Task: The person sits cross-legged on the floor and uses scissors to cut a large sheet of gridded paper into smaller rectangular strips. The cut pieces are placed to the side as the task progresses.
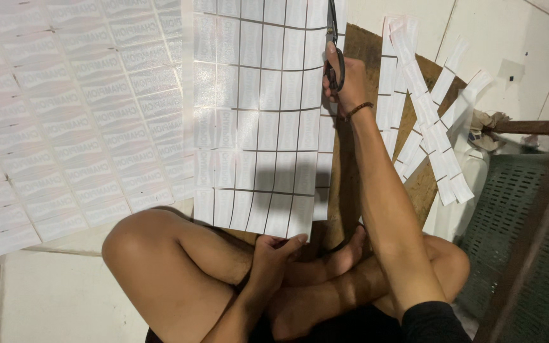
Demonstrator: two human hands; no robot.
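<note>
Right hand (344,79) has its fingers clamped in the scissors (333,47), partway up the label sheet (258,121). Left hand (274,251) only pinches the sheet's near edge, so the sheet could easily buckle and the cut wander off its line.

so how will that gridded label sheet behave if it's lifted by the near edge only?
Likely floppy: the gridded label sheet looks thin, and the left hand pinches its near edge while the rest lies flat. Probably light, since the cut strips lie loosely scattered. The strip beside the scissors in the right hand would probably droop away once cut free.
</note>
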